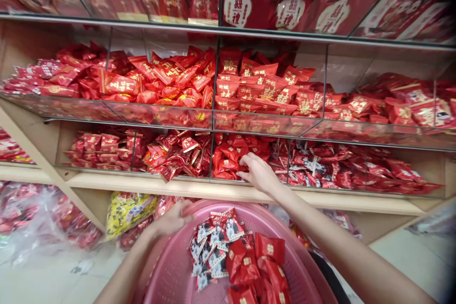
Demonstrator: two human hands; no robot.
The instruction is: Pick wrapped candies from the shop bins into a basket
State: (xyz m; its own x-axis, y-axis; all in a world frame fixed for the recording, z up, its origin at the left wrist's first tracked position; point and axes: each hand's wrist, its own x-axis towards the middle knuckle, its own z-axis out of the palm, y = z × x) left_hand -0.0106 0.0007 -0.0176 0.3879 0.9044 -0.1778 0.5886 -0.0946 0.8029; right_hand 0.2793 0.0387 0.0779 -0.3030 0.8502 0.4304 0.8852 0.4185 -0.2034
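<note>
My right hand (259, 172) reaches into the lower shelf at a compartment of small red packets (228, 154). Its thumb and fingers are apart, with no packet visible between them; whether the fingertips touch the packets I cannot tell. At the upper left rim of a pink plastic basket (167, 266), my left hand (173, 219) grips the edge, partly blurred. Inside the basket lie several black-and-white printed packets (215, 247) on the left and several shiny red packets with gold characters (245, 266) on the right.
An upper shelf with clear dividers and a clear front lip (249, 121) holds heaps of red packets (174, 76). Larger red bags (295, 4) stand above. Below the wooden shelf edge (142, 185) are a yellow bag (130, 211) and clear plastic bags (39, 223) of packets.
</note>
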